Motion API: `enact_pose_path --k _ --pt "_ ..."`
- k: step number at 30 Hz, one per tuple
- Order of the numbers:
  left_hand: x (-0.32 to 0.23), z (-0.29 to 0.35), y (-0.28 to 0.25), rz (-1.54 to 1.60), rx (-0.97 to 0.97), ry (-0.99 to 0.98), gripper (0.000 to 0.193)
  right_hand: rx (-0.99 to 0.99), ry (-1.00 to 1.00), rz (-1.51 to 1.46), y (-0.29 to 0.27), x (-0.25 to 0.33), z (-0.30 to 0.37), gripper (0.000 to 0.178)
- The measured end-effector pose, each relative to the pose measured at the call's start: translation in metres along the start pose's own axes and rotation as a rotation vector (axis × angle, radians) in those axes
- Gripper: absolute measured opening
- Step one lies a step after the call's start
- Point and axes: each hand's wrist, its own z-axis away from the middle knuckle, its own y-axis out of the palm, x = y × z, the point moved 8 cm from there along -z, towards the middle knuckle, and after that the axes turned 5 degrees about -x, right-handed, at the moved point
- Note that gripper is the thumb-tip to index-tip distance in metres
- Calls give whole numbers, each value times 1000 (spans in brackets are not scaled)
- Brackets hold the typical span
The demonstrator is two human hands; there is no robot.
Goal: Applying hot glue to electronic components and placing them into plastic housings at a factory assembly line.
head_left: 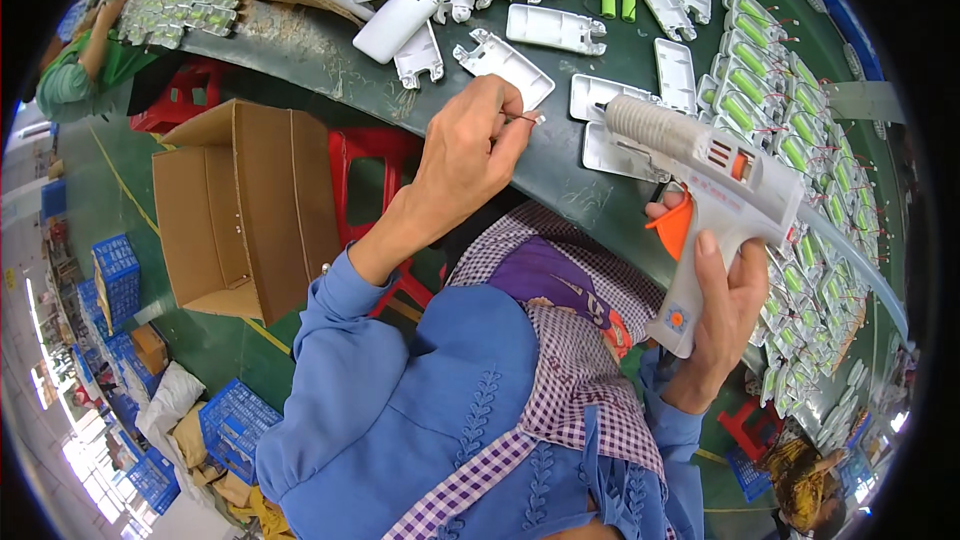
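My left hand (468,152) is closed in a pinch over the near edge of the table. Between its fingertips is a thin dark wire with a small white connector (540,120) on its end. Just beyond it lies an open white plastic shell (508,66). My right hand (722,302) is wrapped round the handle of a white hot glue gun (690,140), fingers by the orange trigger (672,225). The gun's nozzle points left, above more white shells (612,152). A clear glue stick (850,250) trails from its back end.
Loose white shells (400,25) and green battery cells (608,0) are heaped at the table's far side. Shells fitted with green cells (745,80) fill the right. A cardboard box (270,210) and a red stool (370,150) stand left. Another person's arm (95,50) is at far left.
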Motion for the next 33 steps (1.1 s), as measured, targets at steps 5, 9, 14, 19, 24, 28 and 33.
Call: enact_pose_path --k 5,9,14,19,24,28,33 --pt "-6 20 -2 -292 -42 301 23 1 30 75 3 -4 -5 41" --pt "-2 24 -6 -351 -44 333 26 22 33 137 2 -3 -5 37" --pt "6 24 -15 -381 -71 318 24 -21 42 50 -7 0 -3 37" --pt "7 19 -14 -354 -34 301 23 -112 18 75 -25 1 -3 37" --pt "-8 -4 -13 -182 -50 254 20 -71 29 143 -24 -2 -9 35" --pt "-36 -29 5 -164 -80 485 19 -68 46 183 -26 -4 -7 35" --pt "-37 -50 45 -153 -42 585 15 -103 45 79 -27 -1 3 36"
